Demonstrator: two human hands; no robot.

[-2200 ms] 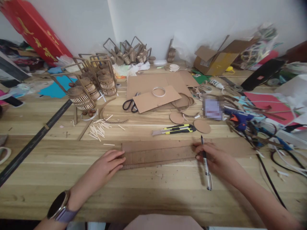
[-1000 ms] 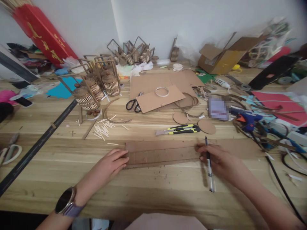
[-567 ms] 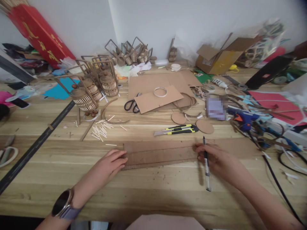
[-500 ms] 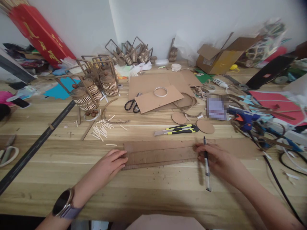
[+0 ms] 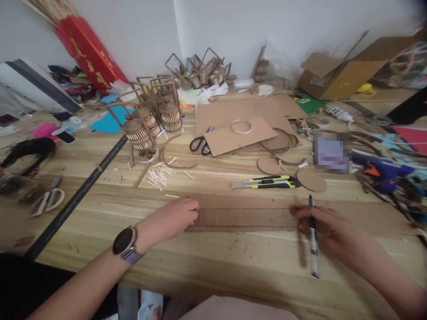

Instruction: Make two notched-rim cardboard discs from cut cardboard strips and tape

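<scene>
A narrow brown cardboard strip (image 5: 247, 218) lies flat on top of a longer cardboard piece (image 5: 363, 215) near the table's front. At the strip's left end, my left hand (image 5: 178, 218) has its fingers curled in and closed over the edge; the fingertips are partly hidden. My right hand (image 5: 328, 226) holds a black-and-clear pen (image 5: 312, 240), tip up, between its fingers, while its fingertips touch the strip's right end. Just beyond the cardboard lies a yellow-and-black utility knife (image 5: 270, 182), beside two cardboard discs (image 5: 311, 180).
Small lidded baskets (image 5: 138, 135) with handles stand at the back left, near loose pale sticks (image 5: 160, 175). Black scissors (image 5: 200, 144) lie partly under a cardboard sheet (image 5: 238, 138) bearing a white ring (image 5: 242, 126). A blue glue gun (image 5: 387, 171) sits among clutter at right.
My left fingers, laid out along the strip's end before, are now curled at its edge. The strip lies more level on the longer cardboard. My view has swung left; the right hand keeps the pen.
</scene>
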